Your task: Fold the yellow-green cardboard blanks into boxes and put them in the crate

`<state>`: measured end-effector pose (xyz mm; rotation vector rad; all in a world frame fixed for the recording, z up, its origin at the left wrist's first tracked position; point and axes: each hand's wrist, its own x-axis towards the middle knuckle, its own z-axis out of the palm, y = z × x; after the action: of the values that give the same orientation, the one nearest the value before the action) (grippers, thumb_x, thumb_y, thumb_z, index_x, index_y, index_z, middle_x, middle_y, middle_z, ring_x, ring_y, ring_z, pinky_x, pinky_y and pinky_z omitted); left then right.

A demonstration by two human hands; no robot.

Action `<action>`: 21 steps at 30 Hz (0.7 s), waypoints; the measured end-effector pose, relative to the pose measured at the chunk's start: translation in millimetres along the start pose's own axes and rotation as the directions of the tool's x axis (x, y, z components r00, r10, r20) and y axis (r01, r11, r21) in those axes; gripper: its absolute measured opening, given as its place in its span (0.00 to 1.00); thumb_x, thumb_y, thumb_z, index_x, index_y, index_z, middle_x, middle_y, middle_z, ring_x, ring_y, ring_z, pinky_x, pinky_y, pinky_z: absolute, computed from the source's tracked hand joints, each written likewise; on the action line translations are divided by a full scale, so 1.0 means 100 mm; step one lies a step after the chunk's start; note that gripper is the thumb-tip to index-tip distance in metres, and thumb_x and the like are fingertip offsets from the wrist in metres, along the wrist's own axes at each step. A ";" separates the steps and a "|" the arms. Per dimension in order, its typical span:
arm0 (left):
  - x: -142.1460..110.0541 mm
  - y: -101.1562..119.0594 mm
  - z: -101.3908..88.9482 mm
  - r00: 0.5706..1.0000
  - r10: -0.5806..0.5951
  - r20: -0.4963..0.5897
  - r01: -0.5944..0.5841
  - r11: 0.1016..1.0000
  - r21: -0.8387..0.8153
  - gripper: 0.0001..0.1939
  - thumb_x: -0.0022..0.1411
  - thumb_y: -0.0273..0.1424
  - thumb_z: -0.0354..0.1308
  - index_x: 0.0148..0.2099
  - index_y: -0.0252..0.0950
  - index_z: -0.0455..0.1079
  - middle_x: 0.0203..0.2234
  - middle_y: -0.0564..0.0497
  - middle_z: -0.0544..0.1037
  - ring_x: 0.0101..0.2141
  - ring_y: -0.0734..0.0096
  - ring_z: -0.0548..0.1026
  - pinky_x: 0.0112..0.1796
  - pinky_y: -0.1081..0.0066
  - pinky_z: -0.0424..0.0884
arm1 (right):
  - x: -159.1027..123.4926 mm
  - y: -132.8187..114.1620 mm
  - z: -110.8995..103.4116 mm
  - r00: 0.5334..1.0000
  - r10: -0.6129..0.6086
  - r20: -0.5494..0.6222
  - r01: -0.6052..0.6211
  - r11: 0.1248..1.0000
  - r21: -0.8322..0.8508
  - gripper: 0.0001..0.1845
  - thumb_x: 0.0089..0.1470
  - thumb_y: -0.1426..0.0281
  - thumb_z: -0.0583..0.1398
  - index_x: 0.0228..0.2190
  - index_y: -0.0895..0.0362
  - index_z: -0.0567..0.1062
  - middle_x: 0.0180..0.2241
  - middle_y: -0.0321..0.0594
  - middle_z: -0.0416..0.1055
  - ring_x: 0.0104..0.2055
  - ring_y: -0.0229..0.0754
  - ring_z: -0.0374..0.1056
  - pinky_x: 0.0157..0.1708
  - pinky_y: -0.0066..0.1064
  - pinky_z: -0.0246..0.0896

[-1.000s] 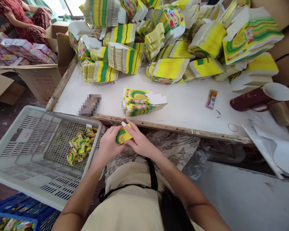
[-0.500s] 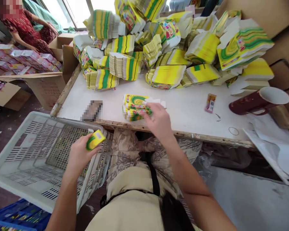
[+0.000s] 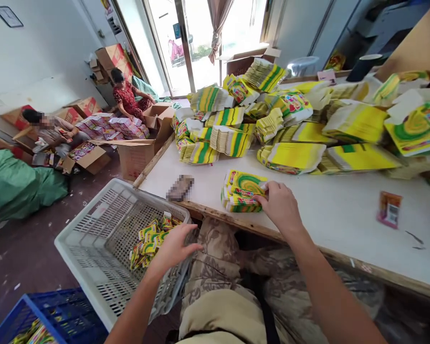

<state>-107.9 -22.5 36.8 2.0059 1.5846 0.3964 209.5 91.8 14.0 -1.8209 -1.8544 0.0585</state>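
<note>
My left hand hangs over the near rim of a white plastic crate, thumb and fingers spread with nothing between them. Small yellow-green packets lie in a heap inside the crate, partly behind that hand. On the white table, my right hand pinches the right end of a yellow and green printed carton in a small stack of flat cartons. Its fingertips cover that end, so I cannot tell how many cartons they grip.
Bundles of folded yellow cartons pile along the table's back. A small wrapped packet lies at right, a blurred-out object at left. A blue crate stands lower left. Two people sit beyond, near cardboard boxes.
The small yellow-green box has left my left hand, which has opened. My right hand remains at the carton stack. The view has swung up and left, showing more of the room.
</note>
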 end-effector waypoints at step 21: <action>0.62 1.02 0.63 0.814 -0.394 -0.426 -0.427 0.091 -0.900 0.25 0.55 0.55 0.59 0.31 0.37 0.61 0.22 0.57 0.60 0.23 0.77 0.61 0.29 0.74 0.62 | -1.24 -0.83 -0.10 0.941 -0.163 0.297 -0.164 0.547 0.821 0.14 0.54 0.65 0.63 0.41 0.55 0.69 0.31 0.34 0.70 0.32 0.39 0.67 0.33 0.28 0.63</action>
<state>24.1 6.7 39.2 0.6742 0.8959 1.7531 130.7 -35.3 12.4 -1.1236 -1.5647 1.1508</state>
